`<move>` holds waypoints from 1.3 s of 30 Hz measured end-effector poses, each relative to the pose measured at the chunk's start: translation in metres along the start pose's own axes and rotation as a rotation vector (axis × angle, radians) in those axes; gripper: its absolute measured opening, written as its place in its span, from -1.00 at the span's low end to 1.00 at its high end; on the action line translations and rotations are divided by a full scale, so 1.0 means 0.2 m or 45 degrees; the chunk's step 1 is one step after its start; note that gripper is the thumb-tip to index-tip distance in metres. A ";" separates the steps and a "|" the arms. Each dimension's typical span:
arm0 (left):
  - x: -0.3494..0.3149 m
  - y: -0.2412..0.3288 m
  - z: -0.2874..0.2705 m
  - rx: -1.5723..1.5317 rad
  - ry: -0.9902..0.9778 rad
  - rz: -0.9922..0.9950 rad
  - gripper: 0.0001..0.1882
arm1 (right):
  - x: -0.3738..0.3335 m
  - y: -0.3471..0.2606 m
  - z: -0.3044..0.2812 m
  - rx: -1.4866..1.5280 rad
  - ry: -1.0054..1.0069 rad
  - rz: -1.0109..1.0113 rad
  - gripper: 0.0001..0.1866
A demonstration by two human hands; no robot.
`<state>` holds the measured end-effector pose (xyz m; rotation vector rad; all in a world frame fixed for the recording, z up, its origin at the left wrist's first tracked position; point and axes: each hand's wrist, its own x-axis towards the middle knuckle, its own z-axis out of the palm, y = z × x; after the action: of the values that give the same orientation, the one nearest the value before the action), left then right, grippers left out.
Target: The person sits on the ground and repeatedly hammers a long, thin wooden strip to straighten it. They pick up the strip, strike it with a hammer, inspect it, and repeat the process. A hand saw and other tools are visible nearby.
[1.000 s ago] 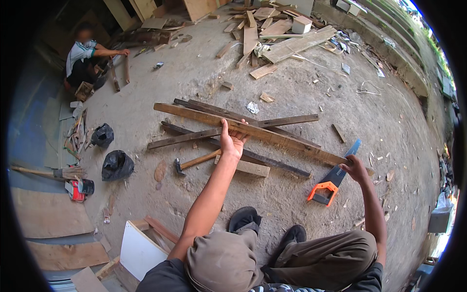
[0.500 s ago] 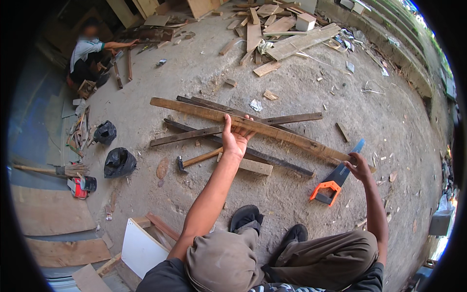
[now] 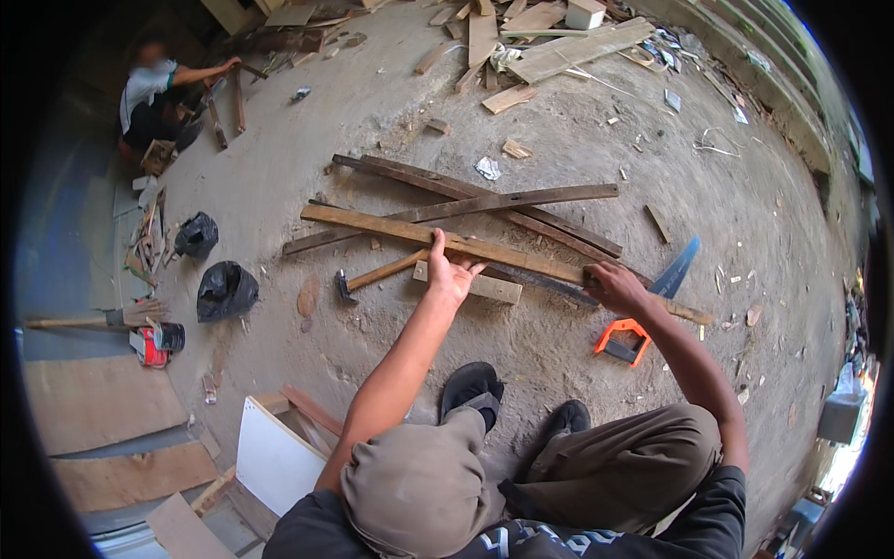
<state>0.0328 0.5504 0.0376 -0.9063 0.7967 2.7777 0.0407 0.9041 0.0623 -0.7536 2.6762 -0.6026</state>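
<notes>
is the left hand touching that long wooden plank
Touching. The head view shows the left hand with its thumb and fingers wrapped over the edge of the long wooden plank, no gap between them.

Black short-sleeved shirt, olive-brown trousers, black shoes, bare forearms

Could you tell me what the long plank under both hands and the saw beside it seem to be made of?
Long plank: looks like rough, unfinished wood, brown and weathered. Saw: dark blade, probably steel, with a bright orange handle, likely plastic.
</notes>
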 end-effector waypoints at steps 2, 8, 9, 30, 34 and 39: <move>-0.03 0.05 -0.10 0.054 -0.023 0.020 -0.18 | 0.06 -0.01 0.05 -0.023 0.007 -0.071 -0.55; -0.10 0.27 -0.46 0.706 0.015 -0.093 -0.49 | 0.22 0.06 0.05 -0.023 0.063 -0.265 -0.56; -0.11 0.30 -0.50 0.787 0.039 -0.048 -0.52 | 0.24 0.07 0.04 -0.067 -0.009 -0.213 -0.52; 0.53 0.55 -0.29 2.939 -0.263 1.072 -0.61 | 1.00 0.26 -0.35 -0.286 0.307 0.025 -0.54; 0.45 0.63 -0.34 2.905 -0.481 1.085 -0.66 | 1.10 0.32 -0.30 -0.369 0.298 0.142 -0.54; 0.33 0.65 -0.30 2.804 -0.360 1.000 -0.68 | 1.17 0.34 -0.18 -0.365 0.275 0.211 -0.44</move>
<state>-0.0247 0.4037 0.0163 0.3608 3.0191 0.5387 -0.1938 0.8391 0.0237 -0.5528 3.0293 -0.2753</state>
